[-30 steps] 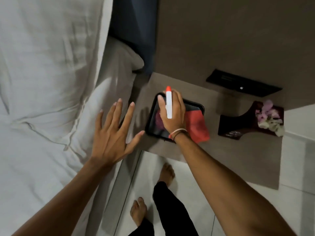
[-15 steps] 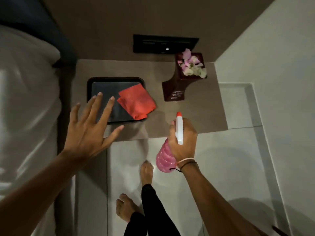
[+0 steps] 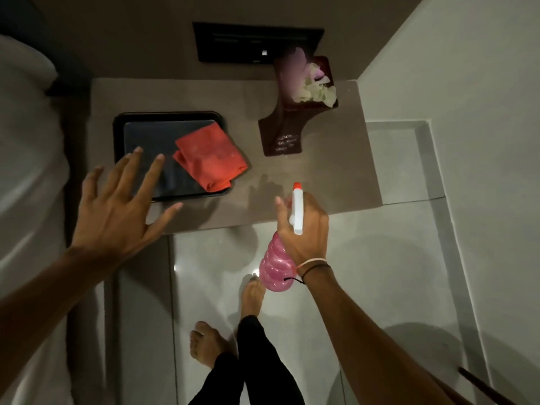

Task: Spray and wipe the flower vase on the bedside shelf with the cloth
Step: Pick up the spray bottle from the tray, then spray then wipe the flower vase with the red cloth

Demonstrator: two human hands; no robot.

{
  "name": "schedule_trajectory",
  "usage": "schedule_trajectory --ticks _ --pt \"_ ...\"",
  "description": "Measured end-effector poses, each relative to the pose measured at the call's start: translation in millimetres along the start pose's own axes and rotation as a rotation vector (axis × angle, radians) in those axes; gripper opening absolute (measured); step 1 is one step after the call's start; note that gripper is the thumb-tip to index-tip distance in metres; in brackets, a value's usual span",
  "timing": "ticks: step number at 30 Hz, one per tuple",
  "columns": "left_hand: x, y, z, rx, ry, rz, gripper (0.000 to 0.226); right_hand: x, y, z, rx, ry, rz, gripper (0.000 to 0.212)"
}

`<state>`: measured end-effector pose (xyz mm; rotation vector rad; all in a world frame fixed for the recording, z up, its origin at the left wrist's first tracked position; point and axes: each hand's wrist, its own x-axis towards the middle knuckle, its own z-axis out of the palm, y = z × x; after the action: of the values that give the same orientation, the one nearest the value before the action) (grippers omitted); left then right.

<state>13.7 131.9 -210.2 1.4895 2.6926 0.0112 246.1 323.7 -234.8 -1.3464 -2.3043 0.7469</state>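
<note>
A dark brown flower vase (image 3: 282,128) with pale pink and white flowers (image 3: 314,86) stands at the back right of the bedside shelf (image 3: 330,176). My right hand (image 3: 304,229) grips a pink spray bottle (image 3: 276,266) with a white head and red nozzle, held at the shelf's front edge and pointing toward the vase. A folded red cloth (image 3: 210,159) lies half on a black tray (image 3: 137,124). My left hand (image 3: 117,209) hovers with fingers spread over the tray's front left corner, holding nothing.
White bedding (image 3: 23,176) fills the left side. A black switch panel (image 3: 257,42) is set in the wall behind the shelf. A white wall (image 3: 482,141) closes the right. My bare feet (image 3: 204,346) stand on the pale tiled floor.
My right hand lifted the spray bottle off the tray and drew it right and back to the shelf's front edge. The view swung right, centring the shelf. My left hand stayed spread open.
</note>
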Motion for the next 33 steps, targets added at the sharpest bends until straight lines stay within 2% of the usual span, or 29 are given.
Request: schedule_trajectory --ticks 4,7,16,24,30,33 --pt "-1.3 -10.2 -6.3 -0.010 0.012 -0.058 0.086 3.5 -16.7 -2.6 0.009 0.026 -0.082 0.034" --pt "-5.2 -18.0 -9.5 -0.009 0.029 -0.101 0.086 9.3 -43.7 1.8 0.024 0.047 -0.229 0.033" --pt "-23.7 -90.8 -16.1 0.013 -0.022 -0.190 0.094 45.7 -169.1 56.0 0.286 0.080 -0.449 0.028" --pt "-36.3 -133.0 -23.7 0.001 -0.003 -0.239 0.092 80.2 -243.8 130.7 0.164 0.027 -0.537 0.045" --pt "-33.7 -137.7 -17.0 -0.042 -0.043 -0.241 0.095 87.9 -247.7 162.1 0.127 -0.056 -0.495 0.052" --pt "-32.4 -118.1 -13.0 -0.080 -0.069 -0.280 0.095 91.0 -236.3 160.4 0.233 -0.168 -0.451 0.057"
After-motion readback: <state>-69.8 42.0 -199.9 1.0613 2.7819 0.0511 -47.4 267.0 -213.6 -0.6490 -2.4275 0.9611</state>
